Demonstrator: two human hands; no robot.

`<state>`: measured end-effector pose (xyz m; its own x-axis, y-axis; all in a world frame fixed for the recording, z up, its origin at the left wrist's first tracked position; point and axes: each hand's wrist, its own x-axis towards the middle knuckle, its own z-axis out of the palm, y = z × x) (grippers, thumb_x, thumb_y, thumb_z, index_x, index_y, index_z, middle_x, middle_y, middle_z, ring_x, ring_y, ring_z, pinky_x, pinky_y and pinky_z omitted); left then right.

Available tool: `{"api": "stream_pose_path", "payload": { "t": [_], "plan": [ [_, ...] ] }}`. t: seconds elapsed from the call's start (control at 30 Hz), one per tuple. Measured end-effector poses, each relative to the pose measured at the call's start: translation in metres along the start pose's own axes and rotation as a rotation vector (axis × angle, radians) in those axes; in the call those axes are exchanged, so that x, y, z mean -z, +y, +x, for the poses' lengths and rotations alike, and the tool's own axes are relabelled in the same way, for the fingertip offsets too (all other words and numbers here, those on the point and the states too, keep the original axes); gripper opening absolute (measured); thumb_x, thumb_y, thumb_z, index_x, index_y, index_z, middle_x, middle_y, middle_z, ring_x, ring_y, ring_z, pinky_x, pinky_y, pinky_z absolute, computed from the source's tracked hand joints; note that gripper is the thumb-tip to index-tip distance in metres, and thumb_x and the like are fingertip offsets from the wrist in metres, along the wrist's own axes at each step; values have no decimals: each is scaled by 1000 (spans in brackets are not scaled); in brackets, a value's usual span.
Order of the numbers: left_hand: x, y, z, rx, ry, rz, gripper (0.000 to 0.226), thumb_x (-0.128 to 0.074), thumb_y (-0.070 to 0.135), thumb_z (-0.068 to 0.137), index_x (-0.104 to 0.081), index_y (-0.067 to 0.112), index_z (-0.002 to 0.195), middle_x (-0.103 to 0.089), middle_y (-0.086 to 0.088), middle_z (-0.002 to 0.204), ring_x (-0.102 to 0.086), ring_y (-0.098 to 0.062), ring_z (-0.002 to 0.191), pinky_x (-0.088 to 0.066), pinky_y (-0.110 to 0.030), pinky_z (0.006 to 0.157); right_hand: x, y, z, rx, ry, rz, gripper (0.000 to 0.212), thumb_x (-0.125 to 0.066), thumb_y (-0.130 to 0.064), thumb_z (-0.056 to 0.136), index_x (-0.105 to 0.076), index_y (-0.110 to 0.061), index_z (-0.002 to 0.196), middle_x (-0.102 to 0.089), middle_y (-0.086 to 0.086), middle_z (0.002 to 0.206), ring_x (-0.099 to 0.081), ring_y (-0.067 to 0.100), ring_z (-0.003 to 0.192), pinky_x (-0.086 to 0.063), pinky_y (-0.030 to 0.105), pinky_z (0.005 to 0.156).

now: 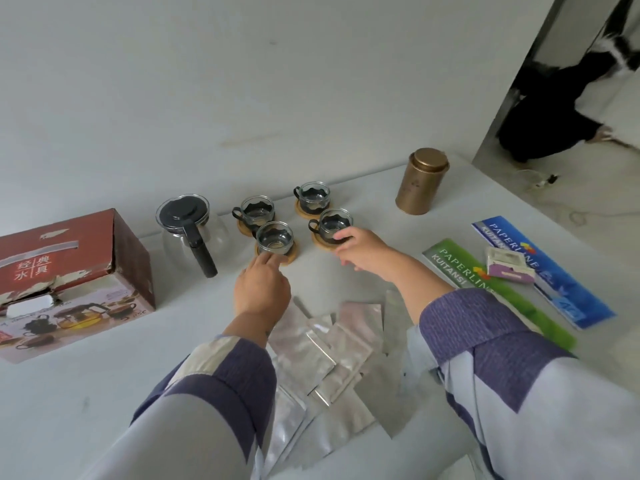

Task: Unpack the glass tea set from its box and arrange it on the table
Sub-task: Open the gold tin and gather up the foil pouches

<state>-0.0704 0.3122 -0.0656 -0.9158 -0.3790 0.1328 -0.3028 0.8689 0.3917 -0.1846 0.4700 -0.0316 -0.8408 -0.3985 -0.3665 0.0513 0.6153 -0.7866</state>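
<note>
Because four small glass cups sit crowded at the frame's centre, each on a round wooden coaster, a careless nudge could be expected to slide one off its disc or knock glass against glass. The left hand is seen with straight fingers touching the coaster of the nearest cup; the right hand is curled round the right-hand cup. The glass teapot, round-bellied with a black lid and handle, stands left of the cups, beside the torn red box at left. Smooth foil pouches are scattered at lower centre.
</note>
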Motion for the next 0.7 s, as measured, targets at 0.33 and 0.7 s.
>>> {"api": "stream_pose_path", "payload": {
  "t": [0.33, 0.7],
  "plan": [
    [-38, 156, 90, -41, 14, -229, 39, -52, 22, 90, -53, 20, 129, -48, 3, 134, -49, -20, 120, -44, -34, 90, 170, 23, 38, 82, 265, -115, 37, -51, -5, 87, -58, -15, 123, -62, 6, 112, -55, 15, 89, -40, 10, 56],
    [-140, 255, 175, 150, -113, -392, 85, -68, 42, 81, -24, 14, 147, -28, 0, 151, -32, -17, 137, -33, -32, 105, 253, 48, 135, 181, 383, -562, 56, -53, -46, 89, -39, -22, 138, -39, 6, 138, -36, 30, 129, -41, 44, 100]
  ]
}}
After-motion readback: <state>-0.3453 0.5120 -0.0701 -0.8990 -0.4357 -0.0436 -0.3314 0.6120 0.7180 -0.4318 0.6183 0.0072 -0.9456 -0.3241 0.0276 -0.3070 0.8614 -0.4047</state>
